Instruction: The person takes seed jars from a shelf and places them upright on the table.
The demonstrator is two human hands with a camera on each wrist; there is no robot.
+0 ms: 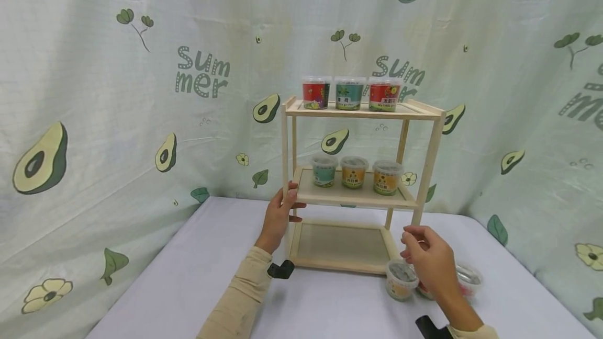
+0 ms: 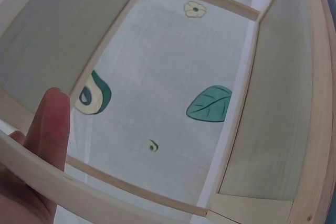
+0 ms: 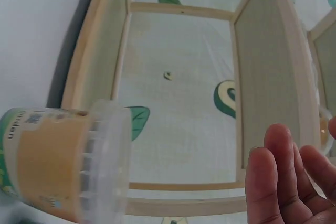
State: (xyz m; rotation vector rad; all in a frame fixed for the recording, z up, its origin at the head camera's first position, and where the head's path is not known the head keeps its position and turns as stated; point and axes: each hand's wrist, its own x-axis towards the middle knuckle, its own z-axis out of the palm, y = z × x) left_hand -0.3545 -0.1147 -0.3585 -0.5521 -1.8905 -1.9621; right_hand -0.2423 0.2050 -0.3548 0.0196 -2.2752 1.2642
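Observation:
A light wooden rack [image 1: 348, 201] with three tiers stands on the table. My left hand [image 1: 281, 218] grips its left front post beside the middle tier; in the left wrist view, fingers [image 2: 50, 129] reach past the post. My right hand [image 1: 431, 258] hovers by the lower right front post with nothing held, fingers [image 3: 281, 166] loosely bent; whether it touches the post I cannot tell. Below it on the table stand an orange-labelled lidded cup [image 1: 400, 280], a red-labelled cup [image 1: 467, 280] and another cup [image 1: 424, 291] mostly hidden by the hand.
On the top tier stand a red cup [image 1: 316, 93], a teal cup [image 1: 349, 94] and another red cup [image 1: 384, 95]. The middle tier bears a teal cup [image 1: 324, 171] and two orange cups [image 1: 354, 173]. Behind hangs a printed cloth [image 1: 226, 135]. White cloth covers the table [image 1: 179, 276].

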